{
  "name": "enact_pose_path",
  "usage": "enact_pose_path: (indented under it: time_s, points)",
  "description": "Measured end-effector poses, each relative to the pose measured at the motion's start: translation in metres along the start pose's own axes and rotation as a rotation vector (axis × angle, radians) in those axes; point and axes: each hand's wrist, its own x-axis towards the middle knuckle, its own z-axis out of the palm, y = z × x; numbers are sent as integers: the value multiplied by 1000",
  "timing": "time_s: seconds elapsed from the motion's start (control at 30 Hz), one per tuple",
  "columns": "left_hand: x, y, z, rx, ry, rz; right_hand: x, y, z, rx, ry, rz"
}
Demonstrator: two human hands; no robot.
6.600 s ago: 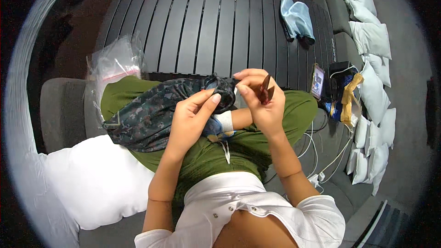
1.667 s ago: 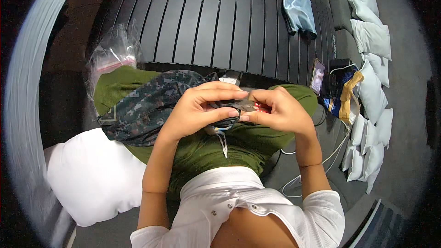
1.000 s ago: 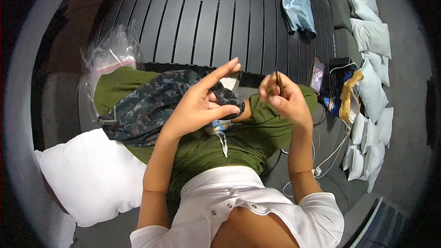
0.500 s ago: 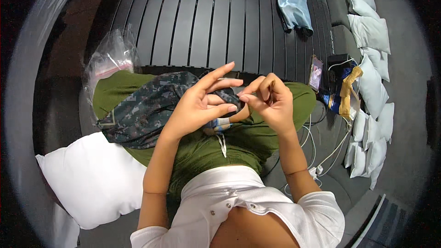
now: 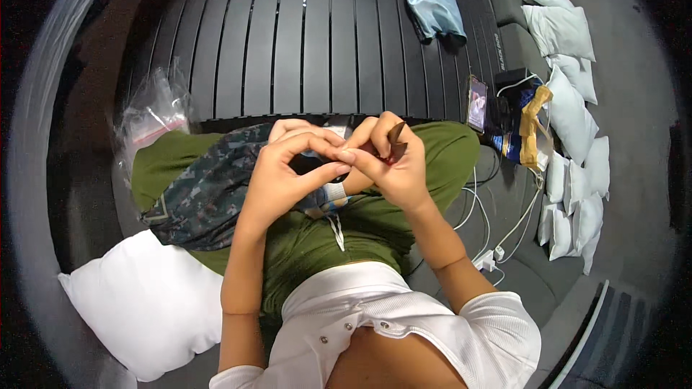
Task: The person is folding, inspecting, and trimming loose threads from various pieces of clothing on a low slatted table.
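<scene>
A dark camouflage cloth point(image 5: 209, 191) lies across my left thigh and runs up behind my left hand point(image 5: 288, 162). The fingers of that hand are curled and closed, with a dark bit of the cloth showing inside their loop. My right hand point(image 5: 389, 162) meets it fingertip to fingertip in a pinch. Out of the right hand's curled fingers sticks a small dark, pointed piece point(image 5: 395, 132), whose kind I cannot make out. Whatever lies between the touching fingertips is too small to see. Green trousers point(image 5: 440, 151) cover my crossed legs under both hands.
A black slatted table point(image 5: 303, 43) stands in front, with light blue cloth point(image 5: 436, 7) on it. A clear plastic bag point(image 5: 155, 112) lies at left, beyond a white pillow point(image 5: 148, 302). On the right are a phone point(image 5: 476, 103), a blue and yellow package point(image 5: 532, 130), white cables point(image 5: 484, 223) and several pillows point(image 5: 573, 130).
My hands have come together, and the left fingers, spread before, are now curled in. The dark pointed piece now shows at my right hand. The whole view has shifted slightly.
</scene>
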Motion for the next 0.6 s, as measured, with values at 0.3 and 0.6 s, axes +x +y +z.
enact_pose_path:
  time_s: [0.3, 0.6]
  points:
    - [-7, -4, 11, -863, -57, -203, 1, -3, -1, 96, 49, -12]
    - [-6, -4, -1, -560, -249, -18, 1, -4, -3, 197, 50, 41]
